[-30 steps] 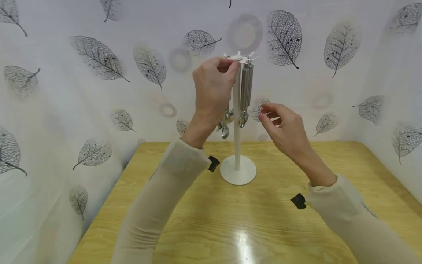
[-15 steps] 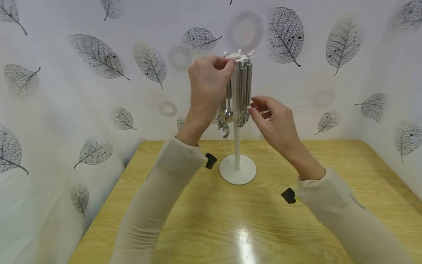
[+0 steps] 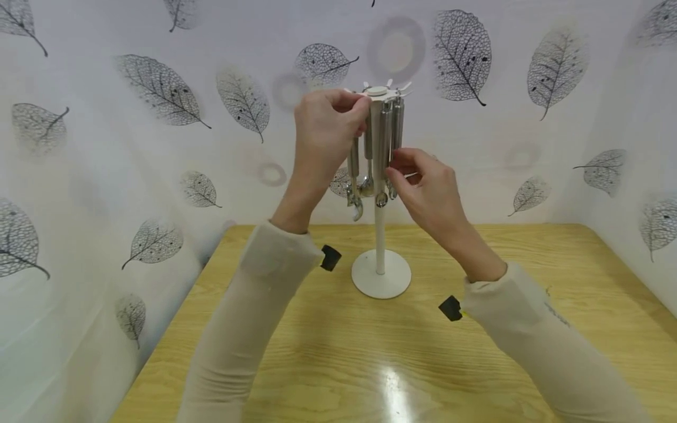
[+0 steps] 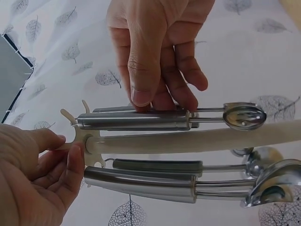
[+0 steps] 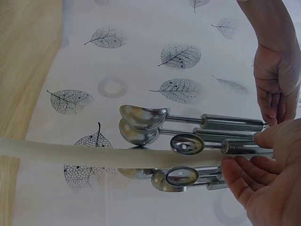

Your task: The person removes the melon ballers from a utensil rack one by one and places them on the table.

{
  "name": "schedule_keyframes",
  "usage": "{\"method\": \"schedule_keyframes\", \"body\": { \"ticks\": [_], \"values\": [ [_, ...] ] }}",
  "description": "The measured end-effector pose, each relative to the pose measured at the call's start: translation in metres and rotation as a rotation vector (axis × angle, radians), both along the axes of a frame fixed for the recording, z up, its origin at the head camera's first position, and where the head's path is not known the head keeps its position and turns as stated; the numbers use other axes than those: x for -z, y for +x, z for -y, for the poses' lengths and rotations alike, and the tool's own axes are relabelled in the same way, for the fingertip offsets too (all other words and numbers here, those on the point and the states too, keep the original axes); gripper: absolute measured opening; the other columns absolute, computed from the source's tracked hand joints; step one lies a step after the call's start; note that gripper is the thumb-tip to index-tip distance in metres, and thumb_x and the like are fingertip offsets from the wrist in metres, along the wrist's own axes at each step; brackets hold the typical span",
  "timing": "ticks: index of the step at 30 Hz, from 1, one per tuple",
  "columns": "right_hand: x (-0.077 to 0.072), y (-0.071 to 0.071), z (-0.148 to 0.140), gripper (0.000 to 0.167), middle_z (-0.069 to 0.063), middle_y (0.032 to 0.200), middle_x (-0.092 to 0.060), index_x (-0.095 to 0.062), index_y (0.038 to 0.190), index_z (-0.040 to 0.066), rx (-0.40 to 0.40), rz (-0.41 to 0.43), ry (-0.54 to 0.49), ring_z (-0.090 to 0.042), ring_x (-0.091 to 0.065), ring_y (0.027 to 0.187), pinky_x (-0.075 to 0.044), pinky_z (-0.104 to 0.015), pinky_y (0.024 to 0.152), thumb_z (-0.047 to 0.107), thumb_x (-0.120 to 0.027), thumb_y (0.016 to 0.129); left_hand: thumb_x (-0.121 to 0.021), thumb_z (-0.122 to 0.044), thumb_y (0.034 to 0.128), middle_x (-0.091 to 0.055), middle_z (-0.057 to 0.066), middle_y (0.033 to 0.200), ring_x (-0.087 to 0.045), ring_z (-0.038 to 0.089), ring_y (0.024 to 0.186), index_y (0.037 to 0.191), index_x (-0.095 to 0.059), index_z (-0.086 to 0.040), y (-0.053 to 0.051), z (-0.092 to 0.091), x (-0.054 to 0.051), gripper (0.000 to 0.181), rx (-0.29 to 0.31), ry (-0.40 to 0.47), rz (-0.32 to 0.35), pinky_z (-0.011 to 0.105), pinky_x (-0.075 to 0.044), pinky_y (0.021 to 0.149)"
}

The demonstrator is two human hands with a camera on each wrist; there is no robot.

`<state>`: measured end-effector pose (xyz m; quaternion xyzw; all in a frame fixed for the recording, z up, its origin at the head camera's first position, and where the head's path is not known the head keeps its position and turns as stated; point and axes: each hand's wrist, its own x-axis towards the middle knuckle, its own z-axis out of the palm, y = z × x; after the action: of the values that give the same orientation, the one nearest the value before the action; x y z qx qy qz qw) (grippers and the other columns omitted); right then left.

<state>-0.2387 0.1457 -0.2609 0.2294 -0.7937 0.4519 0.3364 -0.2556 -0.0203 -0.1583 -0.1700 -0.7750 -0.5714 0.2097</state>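
Observation:
A white stand holds hanging metal utensils with silver handles, among them spoons and scoops. In the head view my left hand is at the left of the stand's top, thumb and fingers pinching one of its hooks, as the left wrist view also shows. My right hand is beside the utensils' right side, fingers loosely bent, its fingertips at a silver handle. In the right wrist view the thumb and fingers of my right hand lie on either side of a handle.
The stand's round white base rests on a wooden table. Behind it hangs a pale backdrop printed with dark leaves. A small black piece is at my left cuff, and another at my right cuff.
My right hand has moved left, up to the utensils. My left hand has shifted left with its pinch at the stand's top, and the hanging utensils have turned with it.

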Motion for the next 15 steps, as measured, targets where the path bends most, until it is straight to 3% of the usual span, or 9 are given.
{"method": "schedule_keyframes", "body": {
  "ticks": [5, 9, 13, 15],
  "values": [
    [-0.003, -0.001, 0.008, 0.026, -0.017, 0.108, -0.074, -0.068, 0.124, -0.006, -0.017, 0.034, -0.029, -0.025, -0.071, 0.091, -0.054, -0.018, 0.073, 0.003, -0.067, 0.099, -0.072, -0.013, 0.0991, -0.075, 0.014, 0.095, -0.069, 0.017, 0.074, 0.104, -0.078, 0.001, -0.001, 0.003, -0.003, 0.016, 0.014, -0.01, 0.032, 0.022, -0.062, 0.072],
    [-0.006, -0.004, 0.011, 0.026, -0.018, 0.113, -0.074, -0.067, 0.125, -0.006, -0.041, 0.079, -0.05, -0.026, -0.073, 0.098, -0.06, -0.022, 0.082, 0.005, -0.066, 0.101, -0.072, -0.013, 0.099, -0.075, 0.014, 0.098, -0.071, 0.017, 0.075, 0.104, -0.078, 0.001, -0.001, 0.005, -0.005, 0.016, 0.02, -0.018, 0.06, 0.022, -0.062, 0.072],
    [-0.008, -0.007, 0.013, 0.029, -0.02, 0.118, -0.073, -0.064, 0.128, -0.008, -0.101, 0.132, -0.09, -0.029, -0.072, 0.107, -0.062, -0.03, 0.088, 0.006, -0.065, 0.103, -0.072, -0.013, 0.0991, -0.075, 0.013, 0.098, -0.072, 0.018, 0.077, 0.106, -0.077, 0.001, -0.002, 0.006, -0.007, 0.016, 0.028, -0.021, 0.081, 0.022, -0.063, 0.073],
    [-0.009, -0.008, 0.014, 0.031, -0.021, 0.118, -0.073, -0.063, 0.129, -0.009, -0.139, 0.158, -0.118, -0.03, -0.073, 0.105, -0.063, -0.027, 0.085, 0.007, -0.065, 0.103, -0.072, -0.013, 0.0991, -0.075, 0.012, 0.098, -0.072, 0.02, 0.078, 0.107, -0.077, 0.001, -0.003, 0.006, -0.008, 0.017, 0.032, -0.024, 0.085, 0.022, -0.063, 0.073]
  ]
}}
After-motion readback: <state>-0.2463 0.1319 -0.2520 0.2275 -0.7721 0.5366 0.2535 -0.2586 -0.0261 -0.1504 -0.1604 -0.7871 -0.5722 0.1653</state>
